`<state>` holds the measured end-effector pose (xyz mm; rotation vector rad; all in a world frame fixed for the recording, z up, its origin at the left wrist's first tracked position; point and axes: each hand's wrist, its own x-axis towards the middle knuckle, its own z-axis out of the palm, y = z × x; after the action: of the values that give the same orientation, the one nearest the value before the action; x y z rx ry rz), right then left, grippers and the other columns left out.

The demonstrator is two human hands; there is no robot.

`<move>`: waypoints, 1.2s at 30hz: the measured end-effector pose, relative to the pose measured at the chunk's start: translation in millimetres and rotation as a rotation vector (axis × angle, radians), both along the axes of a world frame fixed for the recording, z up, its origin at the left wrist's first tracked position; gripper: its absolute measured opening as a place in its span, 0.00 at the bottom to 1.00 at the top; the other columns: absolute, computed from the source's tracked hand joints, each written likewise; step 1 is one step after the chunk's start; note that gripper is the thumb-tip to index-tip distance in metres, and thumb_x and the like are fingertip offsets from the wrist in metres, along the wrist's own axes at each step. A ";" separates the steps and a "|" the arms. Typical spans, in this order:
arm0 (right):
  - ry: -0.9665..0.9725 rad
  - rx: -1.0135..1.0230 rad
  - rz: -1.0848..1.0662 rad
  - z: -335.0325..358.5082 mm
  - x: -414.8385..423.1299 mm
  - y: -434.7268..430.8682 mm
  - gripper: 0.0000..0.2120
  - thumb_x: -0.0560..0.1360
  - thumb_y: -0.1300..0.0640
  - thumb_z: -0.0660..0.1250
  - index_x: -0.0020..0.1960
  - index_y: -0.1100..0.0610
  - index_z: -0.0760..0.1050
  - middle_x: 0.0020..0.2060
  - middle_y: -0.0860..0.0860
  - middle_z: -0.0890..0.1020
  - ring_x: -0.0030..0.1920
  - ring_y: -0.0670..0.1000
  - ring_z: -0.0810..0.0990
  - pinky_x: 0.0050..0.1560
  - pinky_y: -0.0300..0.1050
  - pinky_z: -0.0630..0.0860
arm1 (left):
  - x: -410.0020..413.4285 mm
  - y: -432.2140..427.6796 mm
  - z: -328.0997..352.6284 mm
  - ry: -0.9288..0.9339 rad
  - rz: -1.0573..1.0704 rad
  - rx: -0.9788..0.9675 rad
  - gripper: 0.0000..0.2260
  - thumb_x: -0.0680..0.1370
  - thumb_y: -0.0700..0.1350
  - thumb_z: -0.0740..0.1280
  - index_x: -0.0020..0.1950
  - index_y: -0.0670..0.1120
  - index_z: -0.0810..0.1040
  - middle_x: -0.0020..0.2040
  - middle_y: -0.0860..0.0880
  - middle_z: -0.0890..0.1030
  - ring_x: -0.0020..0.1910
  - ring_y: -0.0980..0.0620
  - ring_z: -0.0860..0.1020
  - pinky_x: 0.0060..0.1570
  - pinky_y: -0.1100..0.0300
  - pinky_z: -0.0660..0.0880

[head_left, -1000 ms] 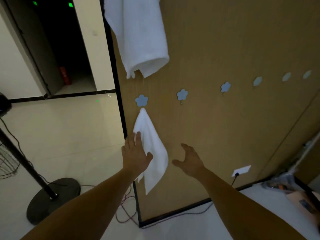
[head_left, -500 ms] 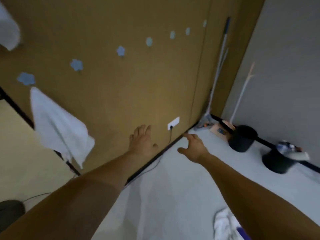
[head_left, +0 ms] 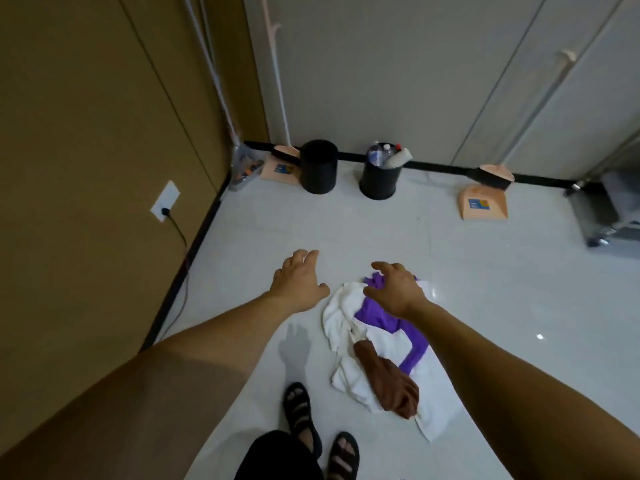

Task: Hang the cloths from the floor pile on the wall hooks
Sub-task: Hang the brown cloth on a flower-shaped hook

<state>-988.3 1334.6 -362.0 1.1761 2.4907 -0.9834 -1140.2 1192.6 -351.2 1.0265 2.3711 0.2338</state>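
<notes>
A pile of cloths lies on the pale floor in front of my feet: white cloths (head_left: 341,313), a purple cloth (head_left: 375,315) and a brown cloth (head_left: 389,382). My right hand (head_left: 394,289) hovers over the far end of the pile above the purple cloth, fingers spread, holding nothing. My left hand (head_left: 299,280) is open over bare floor just left of the pile. The wall hooks are out of view.
The brown wall (head_left: 86,168) with a socket (head_left: 165,200) and a cable runs along the left. Two black bins (head_left: 318,168) (head_left: 379,178), two dustpans (head_left: 483,204) and mop handles stand by the far grey wall. A wheeled metal cart (head_left: 609,209) is at right.
My view has swung from the hooks and the hung white cloth down to the floor pile. Both empty hands have dropped from the wall toward the cloths.
</notes>
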 end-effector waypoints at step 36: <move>-0.233 -0.130 -0.032 -628.2 44.2 73.4 0.13 0.75 0.47 0.62 0.53 0.54 0.77 0.48 0.54 0.81 0.49 0.59 0.79 0.46 0.45 0.71 | 54.1 93.4 -594.7 -0.411 -0.066 -0.236 0.25 0.78 0.51 0.62 0.75 0.50 0.62 0.70 0.46 0.68 0.67 0.47 0.69 0.64 0.52 0.68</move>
<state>-944.1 1408.1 -990.2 1.2168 2.2010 -0.9404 -1086.0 1286.0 -945.8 0.8500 1.9385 0.1220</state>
